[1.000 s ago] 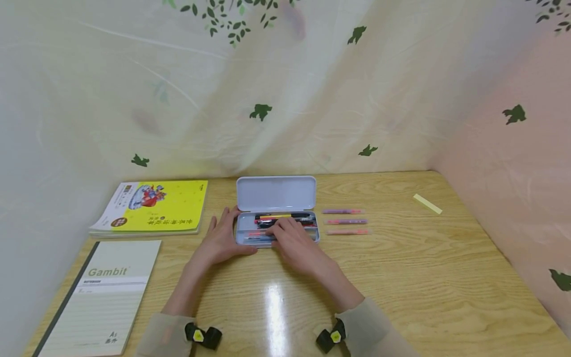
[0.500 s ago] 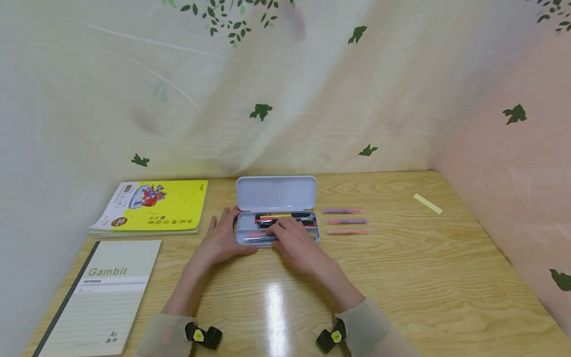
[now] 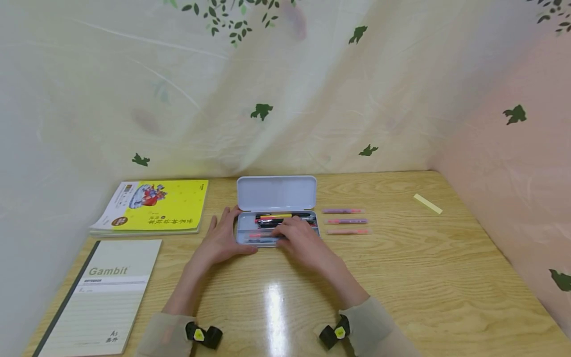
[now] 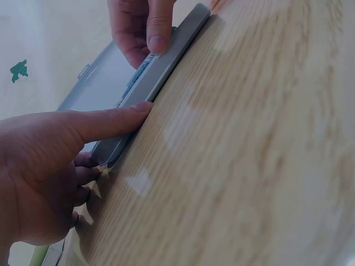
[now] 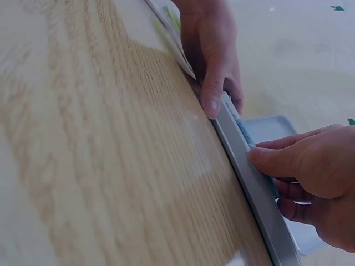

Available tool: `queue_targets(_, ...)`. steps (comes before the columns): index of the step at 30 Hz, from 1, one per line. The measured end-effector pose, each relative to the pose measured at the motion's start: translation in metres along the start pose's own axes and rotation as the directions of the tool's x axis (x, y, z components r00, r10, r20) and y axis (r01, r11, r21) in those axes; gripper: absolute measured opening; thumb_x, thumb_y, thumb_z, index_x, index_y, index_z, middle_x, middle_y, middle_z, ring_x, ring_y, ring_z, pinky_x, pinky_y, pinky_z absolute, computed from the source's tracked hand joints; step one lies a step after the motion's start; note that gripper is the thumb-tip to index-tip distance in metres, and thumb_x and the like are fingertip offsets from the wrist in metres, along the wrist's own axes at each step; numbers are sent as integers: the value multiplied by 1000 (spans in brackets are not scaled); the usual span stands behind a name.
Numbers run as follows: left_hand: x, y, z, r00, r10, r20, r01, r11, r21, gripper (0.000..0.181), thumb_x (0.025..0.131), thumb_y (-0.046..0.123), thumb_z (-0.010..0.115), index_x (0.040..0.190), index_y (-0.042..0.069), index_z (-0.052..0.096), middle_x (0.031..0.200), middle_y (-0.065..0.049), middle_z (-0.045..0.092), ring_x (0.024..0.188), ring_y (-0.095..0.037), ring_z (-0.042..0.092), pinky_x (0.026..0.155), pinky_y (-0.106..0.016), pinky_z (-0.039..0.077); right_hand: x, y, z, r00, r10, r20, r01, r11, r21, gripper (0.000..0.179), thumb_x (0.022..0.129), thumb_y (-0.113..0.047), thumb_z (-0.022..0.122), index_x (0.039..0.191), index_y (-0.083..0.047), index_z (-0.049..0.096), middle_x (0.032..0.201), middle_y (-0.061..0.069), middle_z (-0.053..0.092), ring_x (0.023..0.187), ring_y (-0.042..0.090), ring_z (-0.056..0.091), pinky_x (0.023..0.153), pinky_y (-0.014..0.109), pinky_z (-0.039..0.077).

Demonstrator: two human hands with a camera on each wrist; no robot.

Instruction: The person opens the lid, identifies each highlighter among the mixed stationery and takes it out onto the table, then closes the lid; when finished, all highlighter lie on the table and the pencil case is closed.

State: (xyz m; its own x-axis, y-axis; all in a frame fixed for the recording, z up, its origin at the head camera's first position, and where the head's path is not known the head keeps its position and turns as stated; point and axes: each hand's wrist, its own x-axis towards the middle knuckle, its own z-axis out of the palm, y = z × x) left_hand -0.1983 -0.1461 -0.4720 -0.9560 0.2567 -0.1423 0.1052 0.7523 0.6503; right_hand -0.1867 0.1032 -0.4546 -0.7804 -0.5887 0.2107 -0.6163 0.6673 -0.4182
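Note:
A pale blue pencil case (image 3: 276, 194) lies on the table with its lid raised at the back. My left hand (image 3: 220, 243) grips its left end, thumb (image 4: 127, 119) along the front wall and fingers at the side. Reaching into the front compartment, my right hand (image 3: 304, 244) pinches a blue pen (image 5: 246, 133), which its thumb and fingers partly cover. A clear pen with a pink-orange part (image 3: 258, 235) lies beside it. Several black pens (image 3: 276, 223) and one with a yellow barrel (image 3: 274, 216) fill the back compartment.
Right of the case lie two purple pens (image 3: 342, 211) and a pink pen (image 3: 349, 232) in a column. A pale yellow strip (image 3: 427, 204) is farther right. On the left are a yellow book (image 3: 174, 206) and a notebook (image 3: 102, 297). A patterned curtain (image 3: 312, 99) closes the back.
My right hand has shifted slightly right within the case, showing more of the pens in the front compartment. The left hand and the case stay in place.

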Motion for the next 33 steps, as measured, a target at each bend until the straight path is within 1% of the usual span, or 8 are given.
queue_targets(8, 0, -2, -1, 1000, -3, -3, 3, 1000, 1, 111, 77, 45, 87, 159, 8, 23, 170, -24, 19, 160, -47, 7, 129, -65, -2, 1, 0, -1, 999, 33, 32, -35, 997, 62, 14, 97, -13, 71, 110, -13, 77, 104, 1, 72, 104, 21, 65, 94, 39, 56)
queue_targets(14, -1, -3, -2, 1000, -10, -6, 10, 1000, -1, 112, 77, 45, 87, 159, 8, 22, 171, -23, 19, 160, -47, 6, 129, -65, -3, 3, 0, 0, 999, 27, 21, -29, 998, 64, 13, 96, -12, 72, 108, -12, 77, 102, 1, 72, 102, 21, 65, 92, 40, 56)
queue_targets(17, -1, -2, -1, 1000, -20, -4, 20, 1000, -3, 112, 77, 45, 88, 160, 9, 22, 171, -21, 19, 161, -45, 5, 130, -64, -3, 2, -1, -1, 999, 49, 18, -50, 997, 65, 13, 96, -11, 72, 108, -12, 78, 103, 1, 72, 102, 21, 64, 92, 39, 57)
queue_targets(20, -1, -1, 0, 1000, -19, -3, 19, 1000, -4, 112, 76, 45, 88, 160, 10, 22, 172, -19, 19, 161, -44, 5, 130, -63, -4, 0, 0, -4, 996, 84, 7, -84, 994, 64, 13, 96, -12, 72, 107, -13, 78, 103, 0, 71, 100, 19, 62, 91, 38, 56)
queue_targets(22, 0, -1, 1, 1000, -14, -7, 14, 1000, -3, 111, 76, 46, 88, 159, 10, 24, 172, -19, 20, 161, -44, 6, 130, -63, -3, -2, 2, -7, 996, 94, -10, -93, 994, 57, 13, 95, -12, 73, 106, -14, 78, 101, 0, 70, 98, 18, 61, 89, 37, 57)
queue_targets(27, 0, 0, 1, 1000, -8, -18, 8, 1000, -8, 108, 75, 44, 89, 157, 8, 28, 172, -19, 21, 161, -45, 7, 131, -62, -3, -10, 12, -15, 996, 81, -40, -80, 996, 36, 13, 94, -13, 74, 106, -13, 78, 101, 0, 70, 97, 16, 61, 87, 36, 58)
queue_targets(31, -1, 1, 1, 1000, -9, -20, 9, 1000, -13, 108, 74, 43, 90, 156, 7, 29, 172, -18, 21, 161, -44, 7, 131, -62, -3, -20, 25, -22, 995, 79, -53, -77, 996, 34, 14, 94, -12, 74, 107, -13, 78, 105, 1, 71, 100, 17, 63, 88, 37, 58)
queue_targets(33, -1, 1, 1, 1000, -8, -21, 8, 1000, -14, 109, 74, 43, 90, 157, 7, 28, 172, -18, 21, 161, -44, 7, 131, -61, -3, -26, 34, -26, 995, 77, -57, -75, 997, 35, 15, 93, -12, 74, 108, -13, 78, 105, 1, 71, 99, 17, 62, 86, 37, 58)
